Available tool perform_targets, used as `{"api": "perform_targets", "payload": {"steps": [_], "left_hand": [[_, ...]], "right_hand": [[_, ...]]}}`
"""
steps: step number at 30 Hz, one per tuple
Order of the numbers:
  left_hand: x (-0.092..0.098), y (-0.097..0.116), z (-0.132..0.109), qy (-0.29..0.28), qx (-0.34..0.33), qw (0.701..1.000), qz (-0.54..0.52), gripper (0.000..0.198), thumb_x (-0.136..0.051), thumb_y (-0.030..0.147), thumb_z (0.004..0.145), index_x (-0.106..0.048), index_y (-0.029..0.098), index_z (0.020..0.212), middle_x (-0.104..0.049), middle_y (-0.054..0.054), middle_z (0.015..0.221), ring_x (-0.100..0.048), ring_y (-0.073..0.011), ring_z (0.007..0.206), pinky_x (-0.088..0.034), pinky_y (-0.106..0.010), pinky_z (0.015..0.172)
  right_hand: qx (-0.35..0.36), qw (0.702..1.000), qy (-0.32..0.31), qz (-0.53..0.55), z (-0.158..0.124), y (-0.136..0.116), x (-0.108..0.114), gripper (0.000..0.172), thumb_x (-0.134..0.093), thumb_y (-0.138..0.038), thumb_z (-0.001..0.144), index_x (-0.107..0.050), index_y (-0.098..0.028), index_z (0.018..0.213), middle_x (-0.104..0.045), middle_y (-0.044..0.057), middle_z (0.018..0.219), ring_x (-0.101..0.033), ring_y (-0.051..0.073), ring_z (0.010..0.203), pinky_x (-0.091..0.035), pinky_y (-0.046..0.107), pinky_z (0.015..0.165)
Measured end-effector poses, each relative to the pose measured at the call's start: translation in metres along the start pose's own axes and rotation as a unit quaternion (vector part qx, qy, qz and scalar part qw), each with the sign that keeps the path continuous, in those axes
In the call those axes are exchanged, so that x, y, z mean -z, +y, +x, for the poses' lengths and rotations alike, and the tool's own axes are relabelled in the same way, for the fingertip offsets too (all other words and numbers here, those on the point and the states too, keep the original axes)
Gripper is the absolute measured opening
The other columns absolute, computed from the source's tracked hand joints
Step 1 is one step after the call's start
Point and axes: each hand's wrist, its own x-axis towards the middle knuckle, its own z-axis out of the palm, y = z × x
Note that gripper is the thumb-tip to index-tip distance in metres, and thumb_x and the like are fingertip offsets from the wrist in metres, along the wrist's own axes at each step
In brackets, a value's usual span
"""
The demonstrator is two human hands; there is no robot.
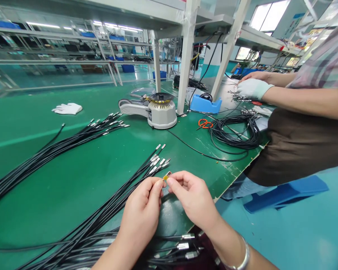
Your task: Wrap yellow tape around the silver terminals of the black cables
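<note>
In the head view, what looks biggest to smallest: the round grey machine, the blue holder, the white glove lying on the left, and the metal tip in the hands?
1. Round grey machine
2. Blue holder
3. White glove, nearly as wide but flatter
4. Metal tip, partly covered; smallest despite being nearest

Seeing a white glove lying toward the far edge of the tabletop, a blue holder standing beside a white post, orange scissor handles resting inward of the right edge, and a plaid-sleeved person reaching in over that edge.
</note>
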Motion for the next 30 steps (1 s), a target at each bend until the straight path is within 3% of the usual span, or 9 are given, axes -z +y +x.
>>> {"api": "perform_targets", "payload": {"steps": [4, 7, 10, 14, 17, 20, 24, 27, 30], "left_hand": [[0.003, 0.003, 0.005, -0.037, 0.063, 0.987, -0.141, 0.030, -0.051, 0.048, 0.081, -0.052, 0.018, 0.076, -0.044, 0.006, 0.056, -0.042, -0.0080, 0.044, -0.035, -0.020, 0.040], [0.012, 0.006, 0.011, -0.134, 0.085, 0.957, -0.242, 0.029, -0.057, 0.043, 0.080, -0.053, 0.016, 0.070, -0.041, 0.008, 0.052, -0.038, -0.0048, 0.039, -0.030, -0.017, 0.038], [0.021, 0.006, 0.015, -0.244, 0.116, 0.906, -0.325, 0.029, -0.059, 0.039, 0.081, -0.054, 0.015, 0.066, -0.039, 0.007, 0.049, -0.033, -0.0027, 0.036, -0.024, -0.015, 0.035], [0.031, 0.006, 0.014, -0.351, 0.161, 0.847, -0.366, 0.028, -0.064, 0.037, 0.077, -0.054, 0.014, 0.063, -0.038, 0.008, 0.046, -0.024, -0.0010, 0.033, -0.021, -0.014, 0.031], [0.036, 0.007, 0.013, -0.405, 0.179, 0.821, -0.361, 0.029, -0.066, 0.037, 0.076, -0.055, 0.013, 0.064, -0.032, 0.010, 0.044, -0.018, -0.0007, 0.033, -0.019, -0.015, 0.030], [0.036, 0.012, 0.012, -0.379, 0.152, 0.861, -0.303, 0.029, -0.062, 0.042, 0.078, -0.056, 0.015, 0.068, -0.031, 0.011, 0.045, -0.019, -0.0016, 0.035, -0.018, -0.015, 0.033], [0.030, 0.023, 0.009, -0.269, 0.080, 0.953, -0.113, 0.031, -0.055, 0.046, 0.082, -0.057, 0.016, 0.074, -0.033, 0.010, 0.051, -0.024, -0.0037, 0.042, -0.018, -0.016, 0.038], [0.025, 0.030, 0.006, -0.225, 0.039, 0.973, -0.025, 0.029, -0.052, 0.044, 0.082, -0.060, 0.017, 0.081, -0.038, 0.008, 0.054, -0.029, -0.0059, 0.046, -0.021, -0.017, 0.040], [0.018, 0.031, 0.005, -0.205, -0.002, 0.979, 0.008, 0.027, -0.053, 0.042, 0.082, -0.064, 0.018, 0.084, -0.046, 0.006, 0.059, -0.037, -0.0084, 0.053, -0.030, -0.019, 0.047]], "right_hand": [[0.026, 1.000, -0.007, -0.014, 0.002, 0.005, 0.000, 0.018, -0.060, -0.032, 0.080, -0.065, -0.015, 0.081, -0.069, 0.005, 0.077, -0.063, 0.015, 0.070, -0.051, 0.027, 0.068], [0.084, 0.995, -0.023, -0.046, 0.006, 0.008, 0.004, 0.016, -0.059, -0.032, 0.083, -0.065, -0.018, 0.081, -0.067, 0.004, 0.081, -0.063, 0.015, 0.075, -0.051, 0.027, 0.071], [0.164, 0.982, -0.049, -0.073, 0.010, 0.008, 0.015, 0.012, -0.062, -0.032, 0.082, -0.065, -0.020, 0.082, -0.065, 0.003, 0.082, -0.061, 0.015, 0.076, -0.051, 0.027, 0.073], [0.271, 0.946, -0.149, -0.100, 0.015, 0.003, 0.029, 0.017, -0.064, -0.029, 0.082, -0.068, -0.024, 0.097, -0.065, 0.004, 0.089, -0.061, 0.017, 0.080, -0.051, 0.031, 0.076], [0.315, 0.919, -0.208, -0.115, 0.015, -0.001, 0.035, 0.011, -0.062, -0.025, 0.084, -0.072, -0.025, 0.089, -0.068, 0.005, 0.086, -0.061, 0.018, 0.081, -0.051, 0.033, 0.076], [0.299, 0.925, -0.209, -0.103, 0.015, -0.004, 0.039, 0.013, -0.061, -0.026, 0.084, -0.072, -0.024, 0.092, -0.069, 0.005, 0.088, -0.061, 0.018, 0.083, -0.050, 0.033, 0.078], [0.165, 0.966, -0.191, -0.058, 0.016, -0.007, 0.046, 0.015, -0.063, -0.032, 0.082, -0.071, -0.021, 0.089, -0.066, 0.003, 0.086, -0.060, 0.015, 0.077, -0.049, 0.029, 0.071], [0.066, 0.983, -0.160, -0.064, 0.016, -0.010, 0.049, 0.016, -0.065, -0.033, 0.079, -0.067, -0.018, 0.076, -0.062, -0.001, 0.069, -0.055, 0.011, 0.062, -0.045, 0.025, 0.060], [0.024, 0.985, -0.158, -0.071, 0.013, -0.010, 0.050, 0.019, -0.065, -0.035, 0.078, -0.066, -0.016, 0.077, -0.060, -0.002, 0.065, -0.053, 0.011, 0.059, -0.045, 0.024, 0.059]]}}
